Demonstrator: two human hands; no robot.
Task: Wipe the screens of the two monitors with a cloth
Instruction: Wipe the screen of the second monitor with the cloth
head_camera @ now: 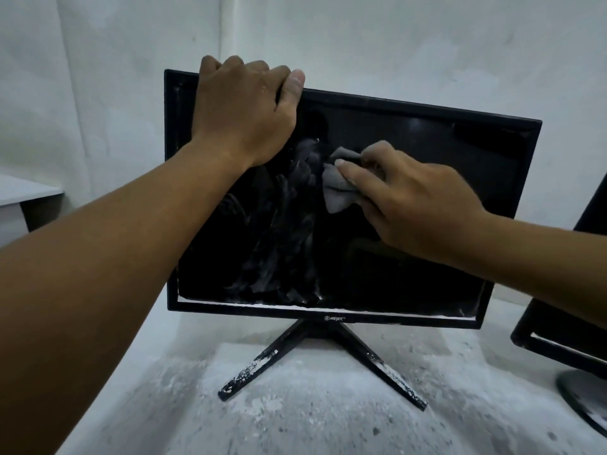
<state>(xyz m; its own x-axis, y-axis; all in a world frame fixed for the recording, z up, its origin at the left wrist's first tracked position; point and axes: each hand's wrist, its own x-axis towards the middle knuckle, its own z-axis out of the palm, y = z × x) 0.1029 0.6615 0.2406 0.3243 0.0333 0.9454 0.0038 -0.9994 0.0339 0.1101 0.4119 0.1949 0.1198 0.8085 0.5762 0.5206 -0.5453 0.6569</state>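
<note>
— Pale, blotchy wall (361, 37) behind, and a grey surface (295, 418) dusted with white powder below. What stands on it?

— A black monitor (410, 136) at the middle, on a stand (371, 356) with two splayed legs flecked white. Its screen (410, 251) is dark; the left half carries dusty smears, the right half looks cleaner. White residue lies along the bottom of the bezel.

— And the second one?

— Only part of the second monitor (558, 343) shows, at the right edge of the surface, with a round base under it. It stands just beside the first, not touching as far as I can see.

— Where are the hands?

— The left hand (243, 113) is closed over the top edge of the monitor near its upper left corner, fingers hooked behind, thumb on the front. The right hand (417, 201) presses a crumpled grey cloth (338, 188) against the screen near its middle, fingers clamped on the cloth with the thumb lying across it.

— Anything else?

— A white ledge (26, 192) far left, against the wall, well apart from the monitors.
</note>
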